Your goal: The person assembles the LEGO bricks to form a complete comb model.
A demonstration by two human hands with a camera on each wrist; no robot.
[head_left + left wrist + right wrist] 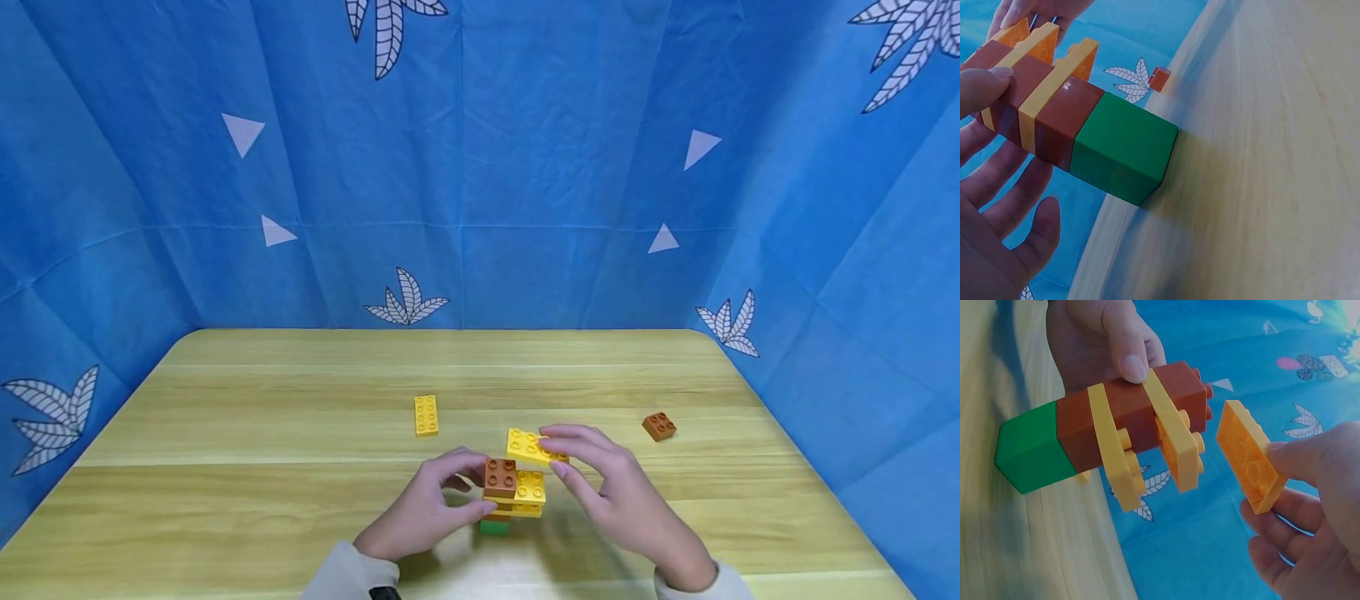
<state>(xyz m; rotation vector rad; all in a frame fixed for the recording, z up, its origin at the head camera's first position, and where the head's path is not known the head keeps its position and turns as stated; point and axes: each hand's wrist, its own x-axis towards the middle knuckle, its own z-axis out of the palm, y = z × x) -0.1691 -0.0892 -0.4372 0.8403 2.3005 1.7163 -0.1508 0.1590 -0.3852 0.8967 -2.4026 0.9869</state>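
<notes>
My left hand (429, 507) grips a toy brick tower from its left side, thumb in front. The tower has a green brick (1035, 450) at the bottom, then brown bricks (500, 478) alternating with two thin yellow bricks (1172, 444) that jut out to the right. A brown brick with bare studs tops it. Just beyond the tower's top, my right hand (615, 479) pinches another thin yellow brick (523, 444) between thumb and fingers. In the right wrist view, its hollow underside faces the tower, with a gap between them.
A loose thin yellow brick (426, 416) lies farther back on the wooden table (262, 417), left of the tower. To the right lies a single brown brick (659, 426). Blue cloth (525, 167) with leaf and triangle prints hangs behind and along the sides.
</notes>
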